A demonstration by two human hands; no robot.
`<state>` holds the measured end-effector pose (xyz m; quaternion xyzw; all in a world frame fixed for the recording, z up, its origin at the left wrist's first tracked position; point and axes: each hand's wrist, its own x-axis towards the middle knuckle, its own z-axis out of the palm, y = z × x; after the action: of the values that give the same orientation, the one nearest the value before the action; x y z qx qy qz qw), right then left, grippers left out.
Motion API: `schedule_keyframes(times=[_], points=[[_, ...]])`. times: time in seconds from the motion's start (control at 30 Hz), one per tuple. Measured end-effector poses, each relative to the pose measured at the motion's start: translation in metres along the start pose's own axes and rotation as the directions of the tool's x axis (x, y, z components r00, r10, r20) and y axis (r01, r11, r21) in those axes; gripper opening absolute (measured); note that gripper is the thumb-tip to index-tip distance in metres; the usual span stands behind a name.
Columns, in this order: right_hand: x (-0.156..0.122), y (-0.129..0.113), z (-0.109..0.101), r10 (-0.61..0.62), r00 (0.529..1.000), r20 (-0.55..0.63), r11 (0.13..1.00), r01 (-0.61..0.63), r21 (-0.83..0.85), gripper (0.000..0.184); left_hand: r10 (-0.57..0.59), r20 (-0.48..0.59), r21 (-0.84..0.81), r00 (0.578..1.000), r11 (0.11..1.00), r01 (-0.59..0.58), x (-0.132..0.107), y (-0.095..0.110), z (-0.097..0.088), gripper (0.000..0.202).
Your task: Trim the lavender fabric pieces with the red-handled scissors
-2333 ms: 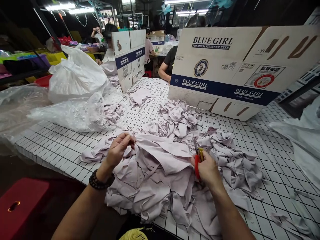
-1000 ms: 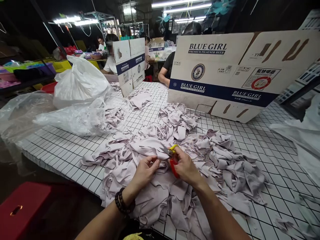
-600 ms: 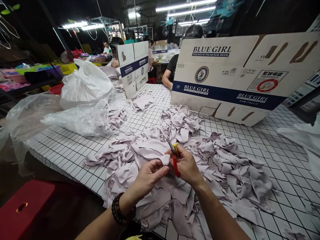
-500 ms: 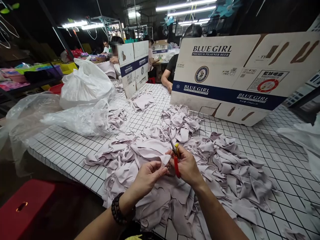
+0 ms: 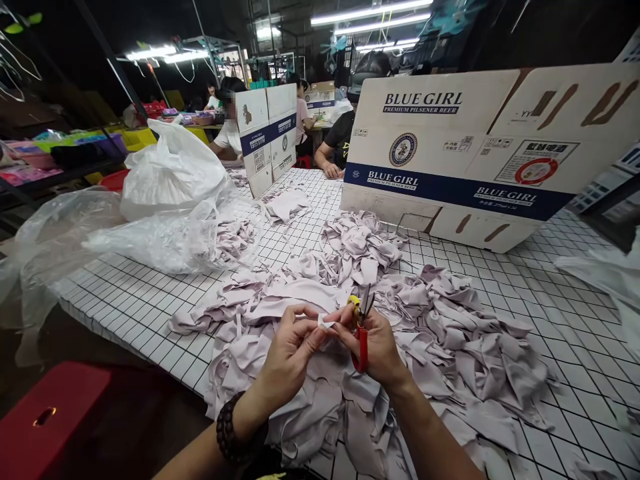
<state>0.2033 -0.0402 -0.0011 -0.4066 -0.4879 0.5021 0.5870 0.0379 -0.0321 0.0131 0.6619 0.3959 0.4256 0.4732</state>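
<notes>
My left grip (image 5: pixel 286 350) pinches a small pale piece of cloth (image 5: pixel 325 323), and my right grip (image 5: pixel 383 350) meets it from three o'clock with its fingertips while also holding the scissors (image 5: pixel 363 339), blades pointing to about twelve. The piece sits between my two grips, over the heap of pale mauve cloth (image 5: pixel 313 400) on the gridded table (image 5: pixel 145 310). A big carton (image 5: pixel 450 143) stands at one o'clock, a white bag (image 5: pixel 173 173) at ten.

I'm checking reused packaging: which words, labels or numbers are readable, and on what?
"BLUE GIRL PREMIUM PILSENER BEER": large beer carton, upper panel and navy band.
"YY": large beer carton, upper right.
"BLUE GIRL": smaller beer carton.
Too small or blurred: red-ringed label, round seal, remaining fine print, far carton, yellow print on black shirt.
</notes>
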Motion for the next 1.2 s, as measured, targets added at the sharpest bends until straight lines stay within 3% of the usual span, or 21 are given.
schedule_keyframes(times=[0.1,0.2,0.33,0.4,0.47,0.57,0.8,1.03,1.2], points=[[-0.001,0.002,0.004,0.031,0.999,-0.036,0.999,-0.03,0.022,0.028,0.037,0.013,-0.001,0.999,0.999,-0.037,0.0,-0.001,0.002,0.028],[-0.004,0.003,0.004,0.071,0.996,-0.053,0.997,-0.072,-0.021,0.033,-0.045,0.108,-0.188,0.993,0.98,0.065,-0.001,-0.006,0.006,0.03],[-0.012,-0.009,-0.009,0.155,0.988,-0.024,0.956,-0.156,-0.25,0.027,-0.129,0.139,-0.351,0.982,0.921,0.171,-0.001,-0.013,0.008,0.031],[-0.019,-0.021,-0.018,0.157,0.986,-0.049,0.861,-0.161,-0.482,0.025,-0.12,0.124,-0.339,0.985,0.928,0.155,0.0,-0.015,0.008,0.033],[-0.026,-0.032,-0.026,0.119,0.991,-0.054,0.706,-0.122,-0.698,0.027,-0.082,0.121,-0.283,0.989,0.952,0.114,0.0,-0.015,0.009,0.033],[-0.035,-0.042,-0.029,0.105,0.994,0.006,0.512,-0.049,-0.857,0.032,-0.011,0.126,-0.179,0.992,0.983,0.034,0.001,-0.014,0.009,0.034],[-0.043,-0.043,-0.02,0.104,0.995,0.009,0.338,-0.027,-0.941,0.029,0.151,0.179,0.0,0.972,0.988,-0.154,0.004,-0.013,0.005,0.031],[-0.041,-0.041,-0.022,0.009,1.0,0.029,0.263,0.025,-0.965,0.027,0.178,0.255,0.08,0.95,0.976,-0.205,0.004,-0.009,0.001,0.026],[-0.04,-0.041,-0.021,-0.037,0.998,0.06,0.24,0.067,-0.969,0.022,0.203,0.248,0.062,0.947,0.972,-0.225,0.005,-0.007,0.001,0.026]])
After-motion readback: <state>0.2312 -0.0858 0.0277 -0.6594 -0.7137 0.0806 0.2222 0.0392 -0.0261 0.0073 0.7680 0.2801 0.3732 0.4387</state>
